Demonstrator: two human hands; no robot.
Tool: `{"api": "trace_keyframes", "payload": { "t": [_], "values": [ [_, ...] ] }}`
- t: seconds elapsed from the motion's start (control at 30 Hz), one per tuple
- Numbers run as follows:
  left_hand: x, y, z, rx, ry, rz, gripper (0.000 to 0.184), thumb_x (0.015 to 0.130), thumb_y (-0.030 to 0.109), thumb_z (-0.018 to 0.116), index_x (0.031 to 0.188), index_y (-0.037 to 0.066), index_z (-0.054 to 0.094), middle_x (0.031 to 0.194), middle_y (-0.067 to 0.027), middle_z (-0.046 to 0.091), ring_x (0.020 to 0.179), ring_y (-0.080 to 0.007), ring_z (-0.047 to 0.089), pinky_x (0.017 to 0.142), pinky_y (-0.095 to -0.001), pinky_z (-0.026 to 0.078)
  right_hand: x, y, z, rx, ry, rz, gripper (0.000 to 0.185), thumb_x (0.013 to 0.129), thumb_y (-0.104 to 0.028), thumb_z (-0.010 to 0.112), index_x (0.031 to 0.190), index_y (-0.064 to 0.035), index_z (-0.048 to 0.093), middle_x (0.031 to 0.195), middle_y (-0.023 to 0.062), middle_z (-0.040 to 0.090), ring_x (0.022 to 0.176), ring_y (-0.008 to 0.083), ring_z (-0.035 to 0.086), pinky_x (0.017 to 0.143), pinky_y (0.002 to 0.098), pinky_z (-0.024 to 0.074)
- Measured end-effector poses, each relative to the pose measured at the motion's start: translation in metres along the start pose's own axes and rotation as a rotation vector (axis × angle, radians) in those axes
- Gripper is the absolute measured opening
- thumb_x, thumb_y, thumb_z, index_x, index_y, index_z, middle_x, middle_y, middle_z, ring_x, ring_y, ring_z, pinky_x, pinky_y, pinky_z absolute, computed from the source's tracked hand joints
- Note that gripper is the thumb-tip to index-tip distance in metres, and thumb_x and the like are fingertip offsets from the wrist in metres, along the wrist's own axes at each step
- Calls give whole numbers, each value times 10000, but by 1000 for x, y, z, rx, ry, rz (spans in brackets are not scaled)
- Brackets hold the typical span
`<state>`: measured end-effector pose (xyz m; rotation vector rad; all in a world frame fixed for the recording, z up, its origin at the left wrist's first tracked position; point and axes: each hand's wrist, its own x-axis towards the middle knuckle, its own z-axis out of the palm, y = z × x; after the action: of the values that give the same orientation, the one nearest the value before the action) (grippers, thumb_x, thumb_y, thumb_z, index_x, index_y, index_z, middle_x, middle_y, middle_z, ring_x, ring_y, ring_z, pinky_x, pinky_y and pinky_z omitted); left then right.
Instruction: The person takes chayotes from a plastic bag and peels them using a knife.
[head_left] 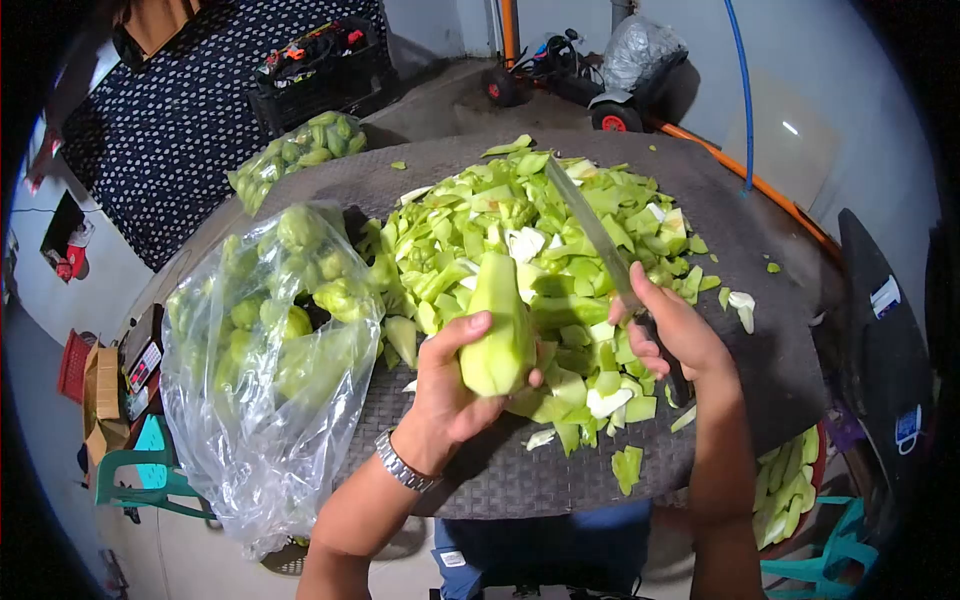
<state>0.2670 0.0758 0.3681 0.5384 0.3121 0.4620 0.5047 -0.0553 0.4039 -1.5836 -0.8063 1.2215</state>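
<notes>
My left hand (450, 385), with a metal watch at the wrist, grips a peeled pale green chayote (497, 335) from below and the side. In my right hand (680, 335) is a knife (592, 222), its long blade pointing up and away to the left. The blade is apart from the chayote and over a broad heap of green peelings (460, 225). White bits are mixed into the heap. On the left of the table lies a clear plastic bag (290, 430) with several unpeeled chayotes (300, 230) inside.
The dark woven table (765, 375) has loose peel scraps on its right. Another bag of green vegetables (315, 143) sits beyond its far left edge. A container of peeled pieces (785, 495) stands below right, near a green plastic chair (830, 560). Another green chair (150, 480) is at left.
</notes>
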Motion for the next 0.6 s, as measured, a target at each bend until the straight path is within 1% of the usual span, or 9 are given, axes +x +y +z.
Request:
{"api": "trace_keyframes", "payload": {
  "t": [0.1,0.13,0.17,0.23,0.3,0.33,0.4,0.43,0.6],
  "values": [
    [0,3,7,-146,143,21,496,870,385,705,1243,69,623,1139,-158,668,1054,-315,648,905,-458,547,-4,-4,12,306,-266,114,716,1061,-693,345,1043,-24,600,523,-33,381,357,79,328,370,259,301],
    [3,3,2,-157,134,30,480,891,410,698,1230,76,635,1153,-131,680,1042,-276,656,952,-448,524,-7,-3,22,205,-188,63,705,1065,-683,350,1039,-29,610,526,-48,359,370,66,324,376,252,297],
    [4,3,4,-100,213,51,483,898,418,692,1236,78,634,1169,-127,683,1042,-274,661,950,-440,526,-1,7,26,-36,-65,-73,649,1066,-643,419,1040,-26,616,515,22,447,368,142,426,387,310,352],
    [6,3,10,16,373,90,489,912,435,680,1247,81,633,1202,-117,687,1041,-271,670,945,-424,530,10,23,44,-636,322,-742,556,1045,-574,541,1025,-22,602,541,107,547,437,255,585,439,387,448],
    [12,-1,-18,-5,224,78,515,945,468,649,1288,84,631,1237,-122,699,1095,-280,683,988,-465,537,-7,19,55,-675,174,-631,502,1011,-526,630,1017,-26,587,593,174,610,536,338,680,512,443,516],
    [17,-4,-36,-31,181,91,525,953,474,639,1304,84,626,1242,-125,701,1107,-287,686,999,-474,538,-10,18,63,-743,124,-633,498,994,-526,660,1001,-34,583,585,149,617,558,317,702,530,436,539],
    [5,-7,-27,-32,64,137,552,981,483,607,1353,76,607,1234,-152,708,1115,-297,701,1034,-476,543,-9,25,75,-817,123,-788,546,949,-558,700,1035,-29,592,576,169,626,569,368,709,537,470,555],
    [10,-2,-31,-179,-6,3,549,1006,465,590,1389,72,577,1267,-176,692,1107,-308,706,1036,-444,547,-10,27,78,-871,120,-811,565,932,-567,715,1048,-27,596,569,169,627,571,385,708,541,481,561],
    [13,-11,-38,-160,-215,109,564,1036,458,563,1459,87,521,1299,-197,669,1146,-315,693,1039,-464,546,-10,28,81,-964,133,-812,601,910,-602,717,1072,-34,605,552,174,619,560,406,699,552,501,571]
  ]
}}
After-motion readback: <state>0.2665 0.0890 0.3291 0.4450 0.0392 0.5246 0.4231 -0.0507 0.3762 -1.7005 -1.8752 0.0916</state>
